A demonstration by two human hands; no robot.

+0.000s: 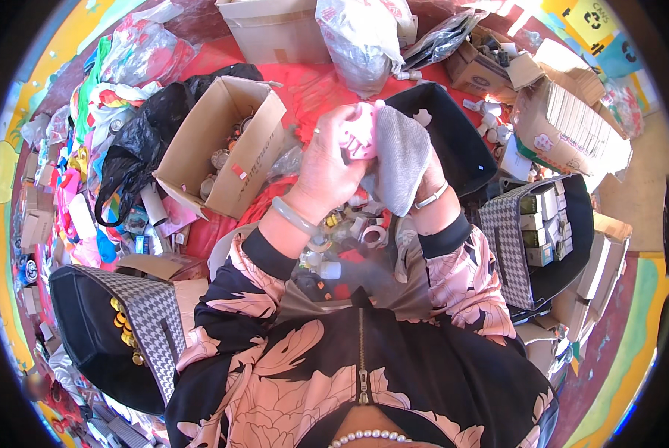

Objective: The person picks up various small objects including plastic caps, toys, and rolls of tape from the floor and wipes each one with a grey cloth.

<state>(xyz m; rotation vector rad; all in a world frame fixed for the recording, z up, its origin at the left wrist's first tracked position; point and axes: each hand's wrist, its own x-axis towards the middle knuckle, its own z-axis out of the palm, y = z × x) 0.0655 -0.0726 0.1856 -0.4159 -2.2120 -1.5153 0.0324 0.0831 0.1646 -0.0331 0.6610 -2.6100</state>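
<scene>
Both hands are raised together in front of me, over the pile between my knees. My left hand (328, 163) is closed around a small pink thing (361, 131) with dark markings; its exact kind is not clear. A grey cloth (403, 160) hangs against the right side of the pink thing. Behind that cloth sits my right hand (432, 176), closed on it, with most of its fingers hidden. Below them lie several small mixed items, among them a white-and-blue container (329, 269) and a pinkish ring-shaped piece (373, 237).
An open cardboard box (256, 175) stands left, a black bin (472, 160) right. Houndstooth bins, one (166, 328) at lower left and another (506, 224) holding small boxes, flank me. A plastic bag (360, 41) and a carton (274, 33) are at the back.
</scene>
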